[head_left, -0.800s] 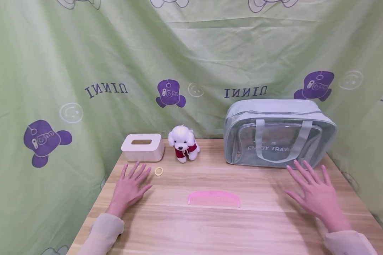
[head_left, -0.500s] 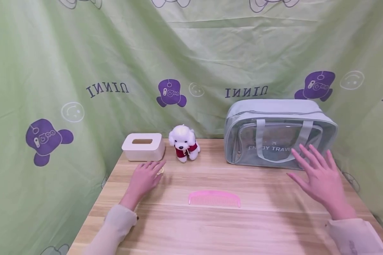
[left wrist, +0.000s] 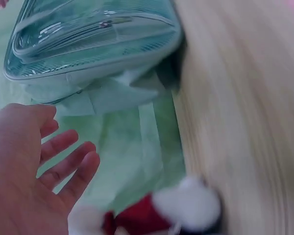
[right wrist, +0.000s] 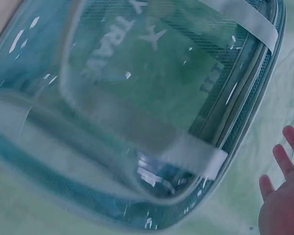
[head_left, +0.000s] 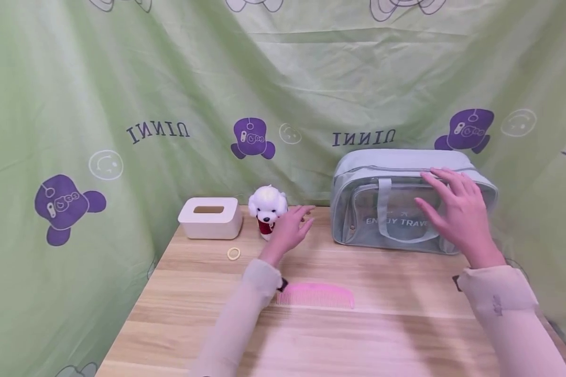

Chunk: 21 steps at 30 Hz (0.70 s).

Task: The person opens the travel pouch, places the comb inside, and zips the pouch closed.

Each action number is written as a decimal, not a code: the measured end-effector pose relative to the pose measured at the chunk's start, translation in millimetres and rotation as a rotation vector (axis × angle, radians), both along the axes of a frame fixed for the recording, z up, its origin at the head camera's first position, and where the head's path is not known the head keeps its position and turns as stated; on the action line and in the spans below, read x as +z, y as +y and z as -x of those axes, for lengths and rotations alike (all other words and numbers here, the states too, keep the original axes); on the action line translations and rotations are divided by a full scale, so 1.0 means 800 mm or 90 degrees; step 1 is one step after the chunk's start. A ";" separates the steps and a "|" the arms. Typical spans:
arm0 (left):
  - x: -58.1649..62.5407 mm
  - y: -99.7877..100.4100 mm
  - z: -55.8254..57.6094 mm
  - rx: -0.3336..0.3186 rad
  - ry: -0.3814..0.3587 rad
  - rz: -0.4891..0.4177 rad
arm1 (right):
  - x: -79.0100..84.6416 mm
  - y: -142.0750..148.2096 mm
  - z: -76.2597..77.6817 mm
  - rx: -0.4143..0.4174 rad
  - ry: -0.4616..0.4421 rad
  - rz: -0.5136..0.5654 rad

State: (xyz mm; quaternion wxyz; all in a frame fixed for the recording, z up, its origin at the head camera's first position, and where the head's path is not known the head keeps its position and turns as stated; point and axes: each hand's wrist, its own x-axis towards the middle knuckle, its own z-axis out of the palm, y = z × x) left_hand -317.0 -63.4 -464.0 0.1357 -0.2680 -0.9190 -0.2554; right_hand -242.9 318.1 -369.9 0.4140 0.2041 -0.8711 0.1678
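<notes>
A translucent grey-green travel bag (head_left: pixel 405 201) with pale strap handles stands upright at the back right of the table. My right hand (head_left: pixel 459 209) is in front of its right part, fingers spread and reaching to near the top zipper; in the right wrist view the fingers (right wrist: pixel 286 159) show beside the bag holding nothing. My left hand (head_left: pixel 290 230) is between the bag and a white plush dog (head_left: pixel 267 203) in a red vest, fingers loosely bent with nothing in them. It hides part of the dog in the head view. In the left wrist view the bag's side (left wrist: pixel 112 93) lies beyond the fingertips.
A white tissue box (head_left: pixel 210 220) stands at the back left, left of the dog. A small yellow ring (head_left: pixel 233 254) lies in front of it. A pink comb (head_left: pixel 315 296) lies mid-table, close to my left sleeve. A green printed curtain (head_left: pixel 283 68) hangs behind the table.
My left hand has moved right from near the yellow ring, past the dog, towards the bag. My right hand has risen from the tabletop up in front of the bag.
</notes>
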 end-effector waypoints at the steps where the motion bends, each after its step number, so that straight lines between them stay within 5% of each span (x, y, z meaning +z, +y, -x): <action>1: -0.001 0.011 0.007 0.003 -0.035 -0.035 | 0.002 -0.002 0.005 0.006 -0.004 0.010; 5: -0.016 0.043 0.034 0.016 -0.131 -0.150 | 0.004 -0.013 0.027 0.027 -0.025 0.052; 9: -0.036 0.062 0.051 0.024 -0.180 -0.202 | -0.002 -0.023 0.045 0.036 -0.057 0.077; 21: -0.046 0.094 0.063 -0.014 -0.321 -0.378 | -0.005 -0.032 0.062 0.046 -0.090 0.201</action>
